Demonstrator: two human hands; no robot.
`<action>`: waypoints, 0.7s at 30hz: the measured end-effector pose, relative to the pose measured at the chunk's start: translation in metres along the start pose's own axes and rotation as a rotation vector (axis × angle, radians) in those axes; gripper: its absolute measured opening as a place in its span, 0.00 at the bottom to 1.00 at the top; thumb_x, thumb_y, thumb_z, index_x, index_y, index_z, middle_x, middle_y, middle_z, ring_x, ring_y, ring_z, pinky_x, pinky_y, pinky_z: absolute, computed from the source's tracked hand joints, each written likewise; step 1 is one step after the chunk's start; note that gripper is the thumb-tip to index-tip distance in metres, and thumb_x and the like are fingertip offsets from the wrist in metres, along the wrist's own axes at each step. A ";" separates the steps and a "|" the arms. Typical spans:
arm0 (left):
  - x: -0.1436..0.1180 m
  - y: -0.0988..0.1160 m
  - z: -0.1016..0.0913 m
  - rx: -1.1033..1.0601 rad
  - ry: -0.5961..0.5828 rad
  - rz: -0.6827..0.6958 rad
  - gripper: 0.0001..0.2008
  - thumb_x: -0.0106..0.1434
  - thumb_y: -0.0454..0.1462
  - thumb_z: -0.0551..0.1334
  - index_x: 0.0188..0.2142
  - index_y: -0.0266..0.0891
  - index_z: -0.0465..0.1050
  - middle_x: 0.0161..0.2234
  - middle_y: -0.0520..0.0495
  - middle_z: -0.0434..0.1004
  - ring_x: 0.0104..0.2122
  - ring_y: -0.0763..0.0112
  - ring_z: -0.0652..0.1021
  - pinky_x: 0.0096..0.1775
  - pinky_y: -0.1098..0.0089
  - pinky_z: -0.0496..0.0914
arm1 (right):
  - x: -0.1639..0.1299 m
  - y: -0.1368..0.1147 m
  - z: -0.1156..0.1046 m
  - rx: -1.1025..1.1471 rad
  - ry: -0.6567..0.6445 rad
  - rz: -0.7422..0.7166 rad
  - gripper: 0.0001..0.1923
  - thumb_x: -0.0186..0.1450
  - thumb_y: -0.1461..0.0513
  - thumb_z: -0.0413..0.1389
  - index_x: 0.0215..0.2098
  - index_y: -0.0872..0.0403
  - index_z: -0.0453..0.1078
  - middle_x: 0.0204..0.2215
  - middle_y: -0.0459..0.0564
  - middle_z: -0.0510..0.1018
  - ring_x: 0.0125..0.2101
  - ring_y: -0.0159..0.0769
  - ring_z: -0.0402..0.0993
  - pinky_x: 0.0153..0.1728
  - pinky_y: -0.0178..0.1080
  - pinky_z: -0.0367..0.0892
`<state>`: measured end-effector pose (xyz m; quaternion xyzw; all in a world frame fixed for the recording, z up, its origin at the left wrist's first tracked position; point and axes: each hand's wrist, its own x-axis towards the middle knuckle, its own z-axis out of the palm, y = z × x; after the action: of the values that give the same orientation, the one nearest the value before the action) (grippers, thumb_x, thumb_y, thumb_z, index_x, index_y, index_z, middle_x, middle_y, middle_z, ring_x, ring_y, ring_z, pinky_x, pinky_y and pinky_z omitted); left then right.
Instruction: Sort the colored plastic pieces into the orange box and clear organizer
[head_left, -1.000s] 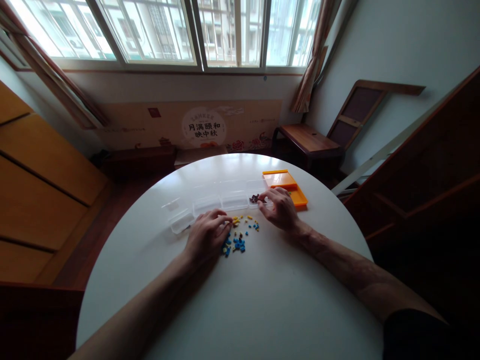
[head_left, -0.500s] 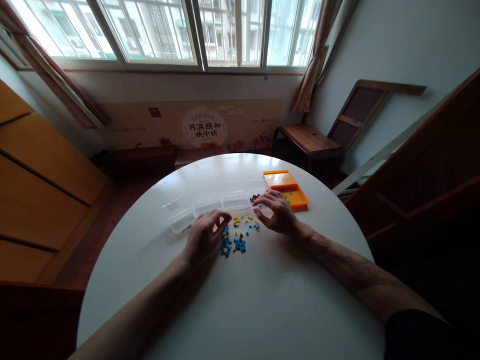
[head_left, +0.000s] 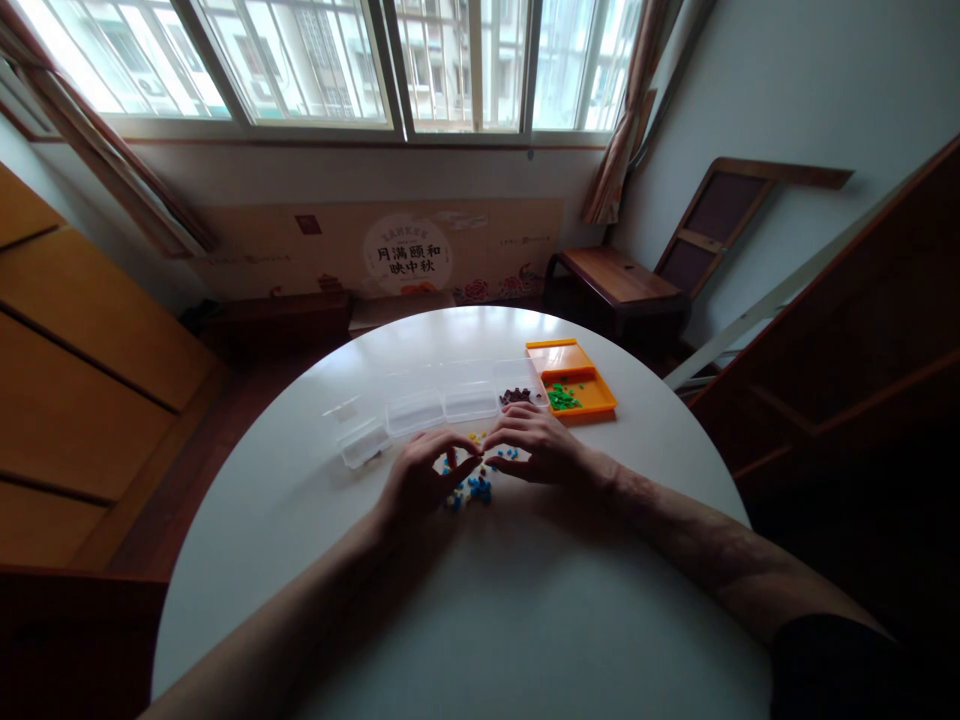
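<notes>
My left hand point(head_left: 427, 468) is over the pile, thumb and forefinger pinched together; whatever is between the tips is too small to make out. Facing it, my right hand point(head_left: 538, 445) has thumb and fingers apart, its fingertips close to the left ones. Small blue toy bricks point(head_left: 480, 489) lie on the white table below, a few yellow bricks point(head_left: 478, 437) just behind the fingertips. Beyond my right hand, dark brown bricks point(head_left: 515, 396) fill part of the end compartment of a clear plastic box point(head_left: 471, 399). My hands hide some of the loose bricks.
An orange tray point(head_left: 598, 409) with green bricks point(head_left: 562, 397) stands right of the clear box. The box's left compartment point(head_left: 364, 442) sits near my left hand. The round white table point(head_left: 480, 620) has a curved edge; a wooden chair point(head_left: 622, 275) stands behind it.
My right hand has moved left and nearer, from the brown bricks to my left fingertips, uncovering brown and green bricks. My left hand has shifted slightly right, over the blue bricks.
</notes>
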<state>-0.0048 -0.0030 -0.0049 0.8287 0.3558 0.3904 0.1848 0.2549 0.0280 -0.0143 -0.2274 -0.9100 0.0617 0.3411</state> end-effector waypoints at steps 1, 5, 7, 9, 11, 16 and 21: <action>0.000 0.000 0.001 0.020 0.006 0.007 0.06 0.73 0.43 0.70 0.41 0.44 0.82 0.38 0.49 0.88 0.34 0.66 0.84 0.45 0.63 0.78 | 0.000 0.000 0.000 0.008 -0.005 0.000 0.06 0.77 0.54 0.63 0.48 0.45 0.80 0.43 0.48 0.88 0.45 0.42 0.83 0.59 0.50 0.73; -0.001 -0.002 0.001 0.073 0.016 0.041 0.05 0.73 0.42 0.71 0.41 0.45 0.83 0.37 0.51 0.89 0.36 0.65 0.86 0.46 0.62 0.76 | 0.001 0.000 -0.001 0.021 -0.001 -0.010 0.05 0.78 0.56 0.62 0.48 0.46 0.80 0.43 0.48 0.88 0.43 0.40 0.83 0.59 0.49 0.73; -0.001 -0.002 0.001 0.079 0.018 0.058 0.05 0.73 0.41 0.71 0.40 0.45 0.82 0.37 0.52 0.89 0.36 0.66 0.86 0.47 0.62 0.75 | 0.002 -0.001 -0.002 0.025 0.012 -0.028 0.04 0.78 0.57 0.62 0.48 0.46 0.79 0.42 0.47 0.88 0.43 0.40 0.84 0.59 0.48 0.73; -0.001 -0.003 0.000 0.084 0.021 0.064 0.04 0.73 0.41 0.71 0.40 0.46 0.82 0.37 0.53 0.89 0.36 0.66 0.86 0.47 0.62 0.74 | 0.002 -0.002 -0.003 0.035 0.020 -0.035 0.04 0.78 0.57 0.62 0.47 0.47 0.79 0.42 0.47 0.88 0.43 0.39 0.84 0.60 0.48 0.73; -0.001 -0.002 0.000 0.098 0.024 0.063 0.05 0.73 0.41 0.71 0.39 0.45 0.82 0.37 0.53 0.89 0.36 0.67 0.86 0.47 0.62 0.73 | 0.002 -0.002 -0.003 0.044 0.023 -0.028 0.05 0.77 0.55 0.63 0.47 0.47 0.79 0.41 0.47 0.88 0.42 0.39 0.84 0.60 0.48 0.73; -0.002 -0.003 0.000 0.147 0.010 0.090 0.06 0.75 0.41 0.70 0.39 0.45 0.81 0.37 0.53 0.89 0.36 0.67 0.86 0.47 0.63 0.72 | 0.002 -0.003 -0.003 0.049 -0.005 0.005 0.07 0.78 0.54 0.62 0.44 0.46 0.79 0.40 0.47 0.88 0.42 0.39 0.84 0.62 0.49 0.72; -0.003 -0.007 0.000 0.194 -0.011 0.084 0.04 0.75 0.42 0.69 0.42 0.46 0.81 0.38 0.52 0.89 0.37 0.66 0.86 0.48 0.61 0.72 | 0.002 -0.004 -0.003 0.043 0.007 0.027 0.04 0.75 0.56 0.63 0.43 0.46 0.78 0.39 0.46 0.88 0.41 0.40 0.83 0.62 0.50 0.72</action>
<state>-0.0094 -0.0006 -0.0110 0.8590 0.3559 0.3570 0.0893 0.2541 0.0253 -0.0105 -0.2322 -0.9042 0.0852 0.3482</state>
